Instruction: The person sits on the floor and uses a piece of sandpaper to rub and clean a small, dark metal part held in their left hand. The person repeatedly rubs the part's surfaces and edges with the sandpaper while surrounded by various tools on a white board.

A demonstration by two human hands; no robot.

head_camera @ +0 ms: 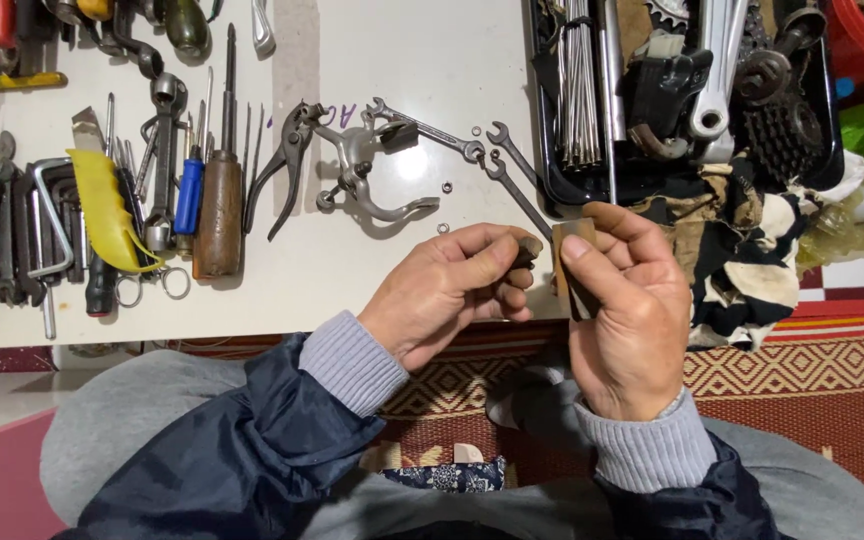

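Both hands meet just over the bench edge: the left hand pinches a small dark part at its fingertips, grip clenched on it, and the right hand clasps a brown folded strip, likely abrasive paper, touching that part. It looks small, stiff and light, easily dropped, best pinched at its end. Beyond lie spanners, a brake caliper, loose washers and a black tray of bicycle parts; nothing blocks the hands

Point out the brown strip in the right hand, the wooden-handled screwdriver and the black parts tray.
brown strip (574,268), head view, middle of its visible face
wooden-handled screwdriver (218,215), head view, wooden handle
black parts tray (544,150), head view, left rim
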